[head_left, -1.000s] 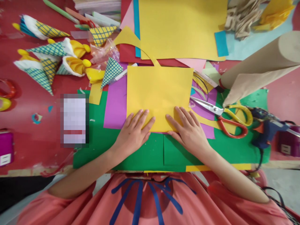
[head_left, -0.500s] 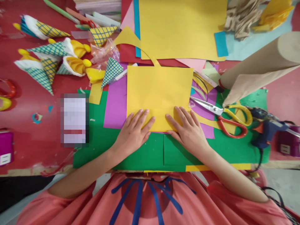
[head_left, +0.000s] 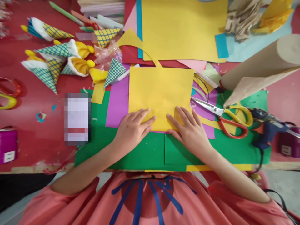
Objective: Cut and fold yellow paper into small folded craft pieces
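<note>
A yellow sheet of craft paper (head_left: 161, 90) lies flat in front of me, over purple sheets (head_left: 117, 103) and a green sheet (head_left: 145, 153). My left hand (head_left: 134, 126) rests on its lower left corner with the fingers stretched out. At the lower right corner my right hand (head_left: 187, 125) lies flat, fingers spread, the thumb by the near edge. Neither hand grips anything. Just right of the paper are large scissors (head_left: 217, 112) with one yellow and one red handle, their blades slightly apart and pointing left.
Several patterned cone figures (head_left: 57, 59) lie at the back left, above a blurred phone-like rectangle (head_left: 77, 118). A large yellow sheet (head_left: 185, 29) spreads at the back. On the right are a brown paper roll (head_left: 260, 62) and a blue glue gun (head_left: 267, 131).
Both hands stay on the yellow paper; the left fingers are drawn slightly closer together. The view has shifted a little, so the things on the left appear farther right.
</note>
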### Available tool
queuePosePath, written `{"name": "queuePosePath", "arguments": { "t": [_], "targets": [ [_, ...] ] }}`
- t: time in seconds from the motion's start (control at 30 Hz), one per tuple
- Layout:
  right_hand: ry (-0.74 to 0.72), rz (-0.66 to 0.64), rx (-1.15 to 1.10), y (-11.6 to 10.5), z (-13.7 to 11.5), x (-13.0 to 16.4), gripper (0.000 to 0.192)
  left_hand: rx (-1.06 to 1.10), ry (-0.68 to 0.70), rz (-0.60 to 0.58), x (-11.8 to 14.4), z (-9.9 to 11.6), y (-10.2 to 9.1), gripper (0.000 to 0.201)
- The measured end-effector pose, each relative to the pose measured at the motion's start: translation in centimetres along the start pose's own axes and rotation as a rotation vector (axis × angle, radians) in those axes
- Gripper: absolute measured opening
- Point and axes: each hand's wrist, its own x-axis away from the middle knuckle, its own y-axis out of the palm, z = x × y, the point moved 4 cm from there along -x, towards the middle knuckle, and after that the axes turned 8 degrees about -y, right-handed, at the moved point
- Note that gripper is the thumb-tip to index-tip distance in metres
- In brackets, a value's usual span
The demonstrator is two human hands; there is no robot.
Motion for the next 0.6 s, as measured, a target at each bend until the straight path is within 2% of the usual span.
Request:
{"name": "queuePosePath", "arguments": {
  "t": [0.13,0.33,0.5,0.6],
  "targets": [
    [-0.005,-0.004,0.017,-0.1,-0.1,-0.1,0.051,-0.044,0.01,0.034,-0.5,0.2,-0.4,0.036],
    [-0.017,0.017,-0.011,-1.0,-0.5,-0.6,0.047,-0.086,0.006,0.025,-0.5,0.7,0.0,0.038],
    [-0.173,0.02,-0.082,-1.4,-2.6,-1.2,0.033,-0.104,-0.003,0.023,-0.5,0.9,0.0,0.039],
    [-0.252,0.018,-0.114,-1.2,-3.9,-1.2,0.032,-0.109,0.001,0.018,-0.4,0.9,0.0,0.041]
  ]
}}
